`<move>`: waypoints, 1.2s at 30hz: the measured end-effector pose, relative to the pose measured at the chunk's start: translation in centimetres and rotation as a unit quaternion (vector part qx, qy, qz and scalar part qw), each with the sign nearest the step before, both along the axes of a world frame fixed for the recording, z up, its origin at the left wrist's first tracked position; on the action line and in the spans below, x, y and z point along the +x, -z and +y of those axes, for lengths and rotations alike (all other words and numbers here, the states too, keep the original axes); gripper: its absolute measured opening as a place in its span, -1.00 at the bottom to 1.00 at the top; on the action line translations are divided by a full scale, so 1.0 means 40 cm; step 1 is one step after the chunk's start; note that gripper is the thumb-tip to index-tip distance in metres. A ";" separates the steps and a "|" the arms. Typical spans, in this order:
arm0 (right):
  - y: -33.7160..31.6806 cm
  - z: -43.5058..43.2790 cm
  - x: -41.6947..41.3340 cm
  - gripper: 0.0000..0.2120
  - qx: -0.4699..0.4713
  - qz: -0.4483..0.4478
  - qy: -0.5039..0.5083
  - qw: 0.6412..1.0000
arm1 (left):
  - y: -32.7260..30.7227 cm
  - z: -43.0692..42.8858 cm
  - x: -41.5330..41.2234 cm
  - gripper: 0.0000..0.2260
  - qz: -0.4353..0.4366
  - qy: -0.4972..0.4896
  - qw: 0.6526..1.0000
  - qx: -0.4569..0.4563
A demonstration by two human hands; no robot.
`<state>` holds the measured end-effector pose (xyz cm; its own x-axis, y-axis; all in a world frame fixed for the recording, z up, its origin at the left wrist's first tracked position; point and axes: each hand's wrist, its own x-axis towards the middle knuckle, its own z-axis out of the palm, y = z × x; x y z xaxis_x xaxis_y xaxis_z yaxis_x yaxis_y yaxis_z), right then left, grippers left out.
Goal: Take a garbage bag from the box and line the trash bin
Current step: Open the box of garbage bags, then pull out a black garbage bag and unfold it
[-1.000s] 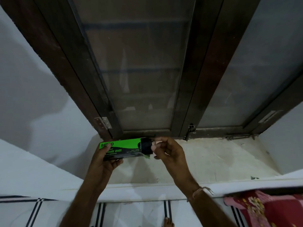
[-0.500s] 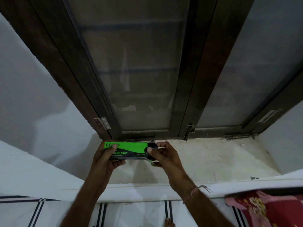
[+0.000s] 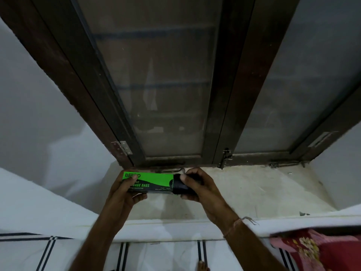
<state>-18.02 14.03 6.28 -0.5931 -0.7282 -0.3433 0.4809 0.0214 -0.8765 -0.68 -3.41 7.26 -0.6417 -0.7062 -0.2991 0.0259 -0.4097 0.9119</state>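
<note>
A green and black garbage bag box (image 3: 151,180) lies sideways over the window sill. My left hand (image 3: 123,194) grips its left end, thumb across the top. A black roll of garbage bags (image 3: 178,185) sticks out of the box's right end. My right hand (image 3: 199,186) is closed around that roll, thumb on top and fingers underneath. No trash bin is in view.
A pale stone window sill (image 3: 244,190) runs under the hands. Behind it stands a dark wooden window frame (image 3: 240,94) with frosted panes and a latch (image 3: 225,157). White walls flank it. A red patterned cloth (image 3: 316,249) lies at the lower right.
The box has dropped slightly and levelled out. My right hand has closed more fully around the black roll at the box's right end, and more of the roll shows outside the box.
</note>
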 end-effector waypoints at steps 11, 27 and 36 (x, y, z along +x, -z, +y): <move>0.041 0.105 -0.053 -0.74 0.015 0.018 0.116 0.993 | 0.172 -0.044 -0.022 -0.85 -0.094 -0.009 0.995 0.001; 0.027 0.067 0.055 -0.67 -0.045 -0.098 0.118 0.987 | 0.082 0.197 -0.091 -0.71 -0.160 -0.106 0.960 -0.204; 0.011 0.022 0.178 -0.90 0.044 0.066 0.043 0.996 | 0.044 0.240 -0.031 -0.52 0.022 -0.044 0.985 0.165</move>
